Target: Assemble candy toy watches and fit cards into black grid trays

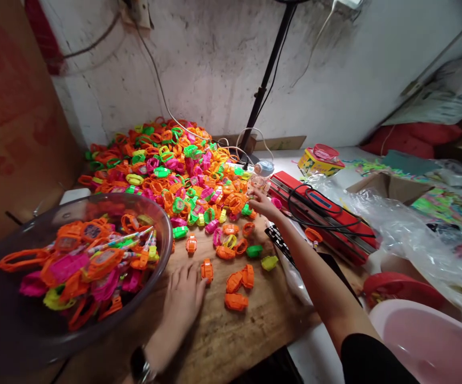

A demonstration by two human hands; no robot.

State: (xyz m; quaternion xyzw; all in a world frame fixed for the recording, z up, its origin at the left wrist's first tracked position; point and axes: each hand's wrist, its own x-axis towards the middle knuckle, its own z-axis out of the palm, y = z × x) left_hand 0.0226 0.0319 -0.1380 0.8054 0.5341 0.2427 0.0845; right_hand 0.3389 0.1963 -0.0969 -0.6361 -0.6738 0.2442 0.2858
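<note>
Presently our left hand (183,301) lies flat and empty on the board (231,336); our right hand (261,202), grip unclear, meets the toy pile (167,165), which we might topple.

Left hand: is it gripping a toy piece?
No, the left hand lies flat and open on the board, fingertips beside an orange piece.

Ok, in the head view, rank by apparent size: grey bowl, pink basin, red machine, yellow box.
1. grey bowl, largest, but nearest the camera.
2. pink basin, cut off by the frame, so unsure against the next.
3. red machine.
4. yellow box, smallest, and farthest back.
</note>
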